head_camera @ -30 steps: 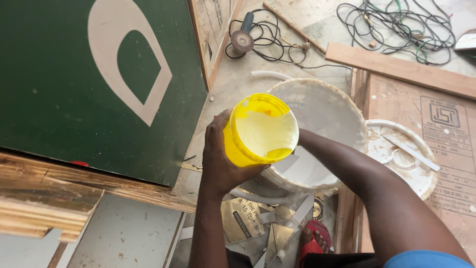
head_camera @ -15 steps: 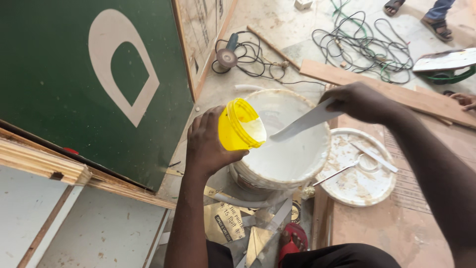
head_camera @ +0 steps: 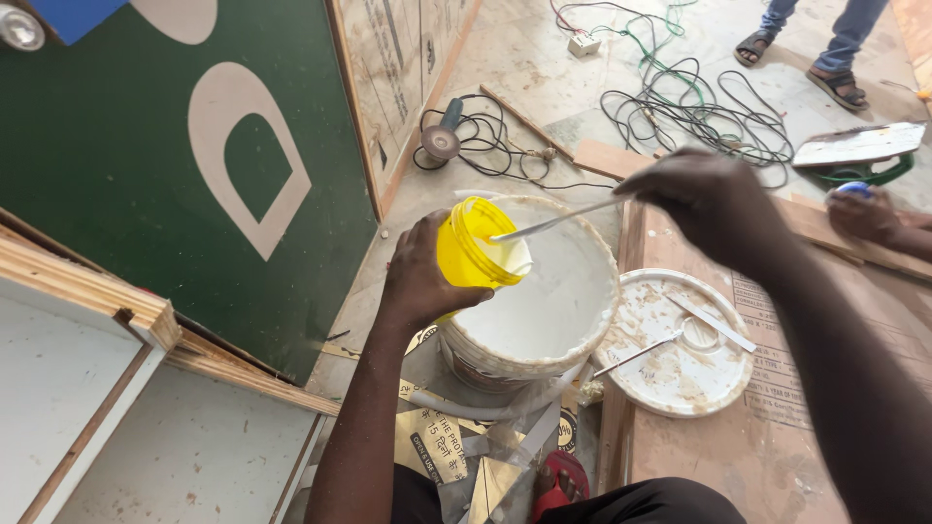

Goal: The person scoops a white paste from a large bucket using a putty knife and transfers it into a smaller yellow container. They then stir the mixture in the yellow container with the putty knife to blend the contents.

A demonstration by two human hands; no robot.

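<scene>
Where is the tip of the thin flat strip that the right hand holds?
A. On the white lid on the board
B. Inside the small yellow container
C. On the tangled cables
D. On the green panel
B: the right hand holds the thin strip, and its far end lies inside the mouth of the yellow container, which the left hand holds tilted over the white bucket.

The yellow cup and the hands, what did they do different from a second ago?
The right hand, which was down inside the white bucket a second ago, came up holding a thin flat blade and brought its tip into the yellow cup. The left hand kept holding the cup over the bucket. The bucket and its lid stayed put.
</scene>
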